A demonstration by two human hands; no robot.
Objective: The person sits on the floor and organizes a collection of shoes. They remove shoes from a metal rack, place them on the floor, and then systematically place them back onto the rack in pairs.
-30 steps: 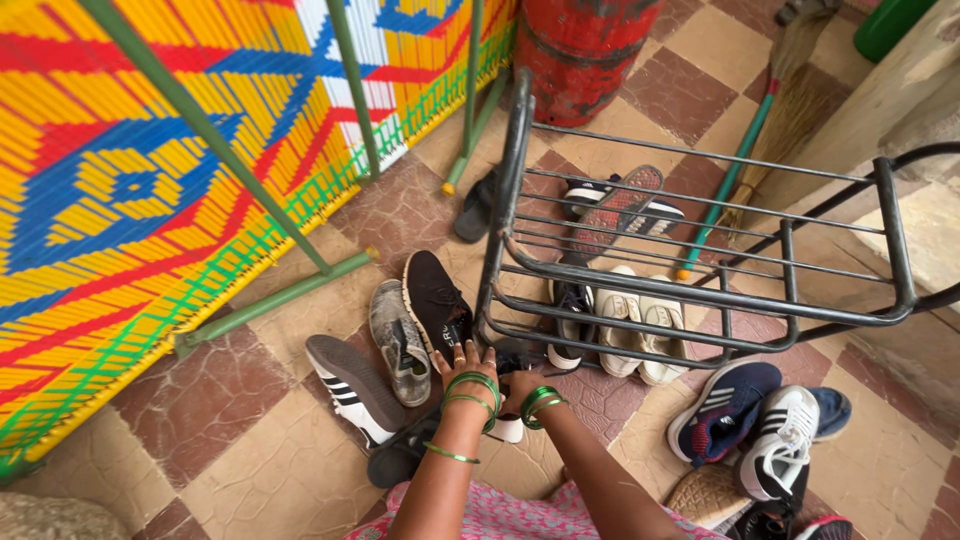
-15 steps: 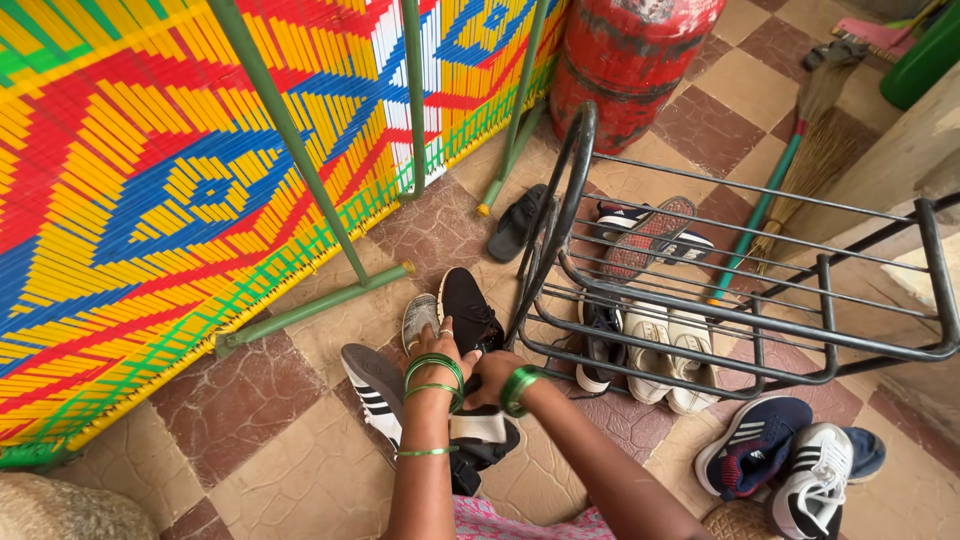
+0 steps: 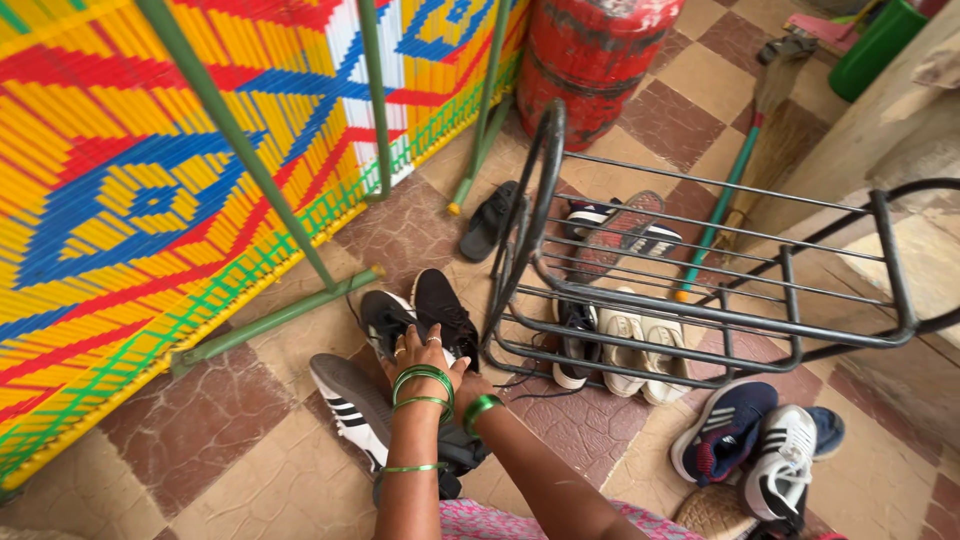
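Left hand (image 3: 418, 352) on black shoe (image 3: 386, 318), toe seemingly pointing away

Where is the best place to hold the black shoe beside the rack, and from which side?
Probably the heel collar of the black shoe, from above on the near side: its opening faces up, the toe points away, and the left hand is at that end.

Light: bright, even daylight, strongest at upper right of frame.
Shadows: soft, short, under the shoe rack (image 3: 700, 300).
Glare: none strong.
Focus: sharp overall.
Edges: wide-angle bending at frame borders.
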